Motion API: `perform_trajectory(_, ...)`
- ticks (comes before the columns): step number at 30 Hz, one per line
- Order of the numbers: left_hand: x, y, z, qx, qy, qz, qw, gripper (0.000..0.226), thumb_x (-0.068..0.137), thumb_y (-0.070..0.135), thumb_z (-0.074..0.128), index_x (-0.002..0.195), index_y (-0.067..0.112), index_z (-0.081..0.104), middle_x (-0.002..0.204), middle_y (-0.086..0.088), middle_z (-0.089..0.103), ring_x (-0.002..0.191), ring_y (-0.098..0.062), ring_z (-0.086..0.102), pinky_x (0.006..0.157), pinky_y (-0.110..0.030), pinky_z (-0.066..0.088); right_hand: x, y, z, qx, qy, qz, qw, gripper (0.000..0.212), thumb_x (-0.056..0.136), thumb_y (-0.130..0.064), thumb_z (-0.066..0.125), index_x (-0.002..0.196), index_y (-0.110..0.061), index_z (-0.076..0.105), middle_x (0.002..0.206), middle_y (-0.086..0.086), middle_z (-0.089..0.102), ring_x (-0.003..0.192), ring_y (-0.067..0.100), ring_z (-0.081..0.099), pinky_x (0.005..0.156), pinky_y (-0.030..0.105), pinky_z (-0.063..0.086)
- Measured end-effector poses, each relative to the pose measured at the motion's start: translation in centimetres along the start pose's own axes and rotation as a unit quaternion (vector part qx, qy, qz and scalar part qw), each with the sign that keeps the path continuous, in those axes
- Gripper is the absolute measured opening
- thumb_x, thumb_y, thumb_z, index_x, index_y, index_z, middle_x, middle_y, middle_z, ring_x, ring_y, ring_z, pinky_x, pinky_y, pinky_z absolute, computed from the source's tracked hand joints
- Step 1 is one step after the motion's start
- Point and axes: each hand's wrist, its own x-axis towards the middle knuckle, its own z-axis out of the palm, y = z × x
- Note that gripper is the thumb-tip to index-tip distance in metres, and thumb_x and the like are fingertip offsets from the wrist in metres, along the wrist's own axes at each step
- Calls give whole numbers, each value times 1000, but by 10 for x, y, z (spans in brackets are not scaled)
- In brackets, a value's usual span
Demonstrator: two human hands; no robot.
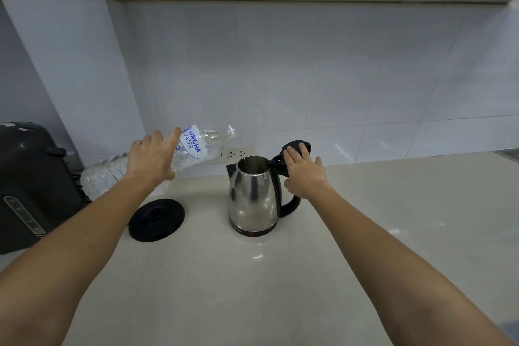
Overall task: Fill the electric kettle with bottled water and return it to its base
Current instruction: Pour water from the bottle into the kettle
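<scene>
Left hand (151, 156) tips bottle (193, 146); stream barely visible, perhaps.

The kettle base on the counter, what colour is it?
Black. The round kettle base shows clearly in the head view, left of the steel kettle.

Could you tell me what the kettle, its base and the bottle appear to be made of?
Kettle: polished metal body, probably stainless steel, since it mirrors the room; its handle and lid look like black plastic. Base: black and slightly glossy, likely plastic. Bottle: clear, thin ribbed plastic with a printed label; you can see through it.
</scene>
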Motion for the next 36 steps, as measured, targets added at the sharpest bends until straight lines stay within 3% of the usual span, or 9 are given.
perform_trajectory(31, 0, 4, 0, 23, -3, 4, 1000, 95, 65, 30, 82, 142, 22, 27, 107, -11, 54, 93, -28, 59, 79, -35, 45, -1, 0, 0, -10, 0, 1, 1000, 74, 96, -29, 46, 154, -14, 3, 163, -3, -1, 149, 24, -10, 116, 53, 20)
perform_trajectory(36, -1, 4, -1, 25, -1, 4, 1000, 95, 65, 30, 82, 141, 21, 27, 104, -11, 54, 87, -27, 57, 77, -35, 45, 0, -1, 1, -8, 0, 2, 1000, 74, 96, -28, 46, 154, -14, 3, 163, -3, -2, 149, 25, -10, 116, 53, 20)
